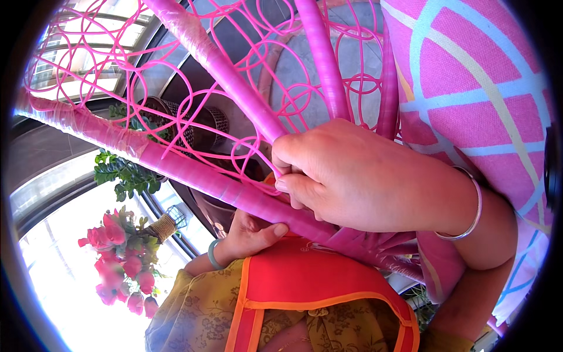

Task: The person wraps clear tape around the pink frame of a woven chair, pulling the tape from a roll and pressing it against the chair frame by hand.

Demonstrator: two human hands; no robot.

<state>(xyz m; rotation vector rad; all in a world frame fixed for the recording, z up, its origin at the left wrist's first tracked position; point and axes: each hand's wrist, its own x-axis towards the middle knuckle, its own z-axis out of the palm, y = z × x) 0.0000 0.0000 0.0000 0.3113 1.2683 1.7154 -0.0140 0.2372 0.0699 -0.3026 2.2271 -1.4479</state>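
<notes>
Centrally, a person's right hand (352, 176) pinches a thin pink strand (270, 161) between thumb and curled fingers, just above a thick wrapped lower bar (199, 179). The left hand (258, 234) lays its thumb along that bar's underside; its fingers are mostly hidden, so how firmly it grips cannot be told. The strand belongs to a looped pink lattice (189, 97) fanning up and left between the bars. Were the pinch to slacken, the strand might spring away; a hard pull could distort nearby loops, and a loose left hand might let the bar swivel. Counted: four thick bars show, and two bangles, silver (476, 205) and green (213, 253), one per wrist. Beyond are one bunch of pink flowers (132, 267), one leafy plant (120, 170), one patterned cloth (504, 76) at right, and one red apron (316, 270).
</notes>
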